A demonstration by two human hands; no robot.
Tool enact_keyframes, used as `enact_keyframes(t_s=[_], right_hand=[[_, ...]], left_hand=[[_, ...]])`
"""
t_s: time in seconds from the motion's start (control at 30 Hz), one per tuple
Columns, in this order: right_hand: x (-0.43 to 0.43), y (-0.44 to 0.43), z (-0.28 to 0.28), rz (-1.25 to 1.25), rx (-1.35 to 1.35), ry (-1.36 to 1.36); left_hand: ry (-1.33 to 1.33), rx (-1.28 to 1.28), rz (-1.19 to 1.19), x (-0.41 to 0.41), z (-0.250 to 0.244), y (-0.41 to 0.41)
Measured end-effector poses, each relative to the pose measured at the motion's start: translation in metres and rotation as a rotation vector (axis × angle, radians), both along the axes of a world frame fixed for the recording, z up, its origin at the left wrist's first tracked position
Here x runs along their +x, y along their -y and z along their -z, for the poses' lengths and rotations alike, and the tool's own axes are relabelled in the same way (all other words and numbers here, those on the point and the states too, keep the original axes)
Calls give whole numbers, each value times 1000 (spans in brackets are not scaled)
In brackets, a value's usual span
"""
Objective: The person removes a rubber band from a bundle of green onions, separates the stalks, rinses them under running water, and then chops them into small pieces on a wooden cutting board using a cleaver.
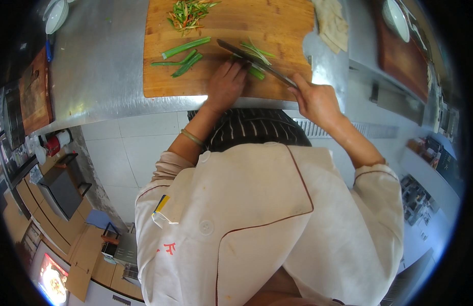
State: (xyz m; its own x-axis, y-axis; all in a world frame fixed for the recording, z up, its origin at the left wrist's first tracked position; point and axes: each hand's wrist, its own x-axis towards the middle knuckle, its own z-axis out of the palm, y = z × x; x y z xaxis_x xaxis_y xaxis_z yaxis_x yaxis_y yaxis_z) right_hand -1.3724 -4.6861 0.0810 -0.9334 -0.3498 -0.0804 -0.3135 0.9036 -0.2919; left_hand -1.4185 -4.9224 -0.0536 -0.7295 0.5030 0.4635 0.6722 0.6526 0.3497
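My right hand [316, 97] grips the handle of a kitchen knife [259, 63], its blade slanting across a wooden cutting board [229, 19]. Beside the blade, my left hand [229, 78] presses its bent fingers on a green scallion piece [256, 73], partly hidden by the fingers and blade. Thin green shreds [261, 51] lie just beyond the knife. Left of my left hand rest a thick scallion stalk [186, 47] and darker green pieces [187, 65]. A pile of green and orange shreds [188, 15] is at the board's far left.
The board lies on a stainless steel table [102, 57]. A beige cloth [331, 25] is at its right side. White bowls [57, 17] stand at the far left, near a second wooden board [37, 93]. Another bowl [396, 19] sits at the right on a brown board [401, 57].
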Motion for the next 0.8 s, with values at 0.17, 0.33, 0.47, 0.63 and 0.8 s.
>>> enact_keyframes(t_s=[0.17,0.33,0.47,0.63,0.8], right_hand=[[-6,4,5,-42,33,-24],[-6,0,22,29,-11,-49],[-5,0,18,59,-47,-41],[-7,3,0,-11,-33,9],[-18,1,-2,-38,-25,22]], left_hand=[[5,-23,16,1,4,-1],[11,24,8,-2,-3,-1],[17,78,-15,-3,1,-2],[33,47,-11,0,-3,0],[17,97,10,0,-4,-2]])
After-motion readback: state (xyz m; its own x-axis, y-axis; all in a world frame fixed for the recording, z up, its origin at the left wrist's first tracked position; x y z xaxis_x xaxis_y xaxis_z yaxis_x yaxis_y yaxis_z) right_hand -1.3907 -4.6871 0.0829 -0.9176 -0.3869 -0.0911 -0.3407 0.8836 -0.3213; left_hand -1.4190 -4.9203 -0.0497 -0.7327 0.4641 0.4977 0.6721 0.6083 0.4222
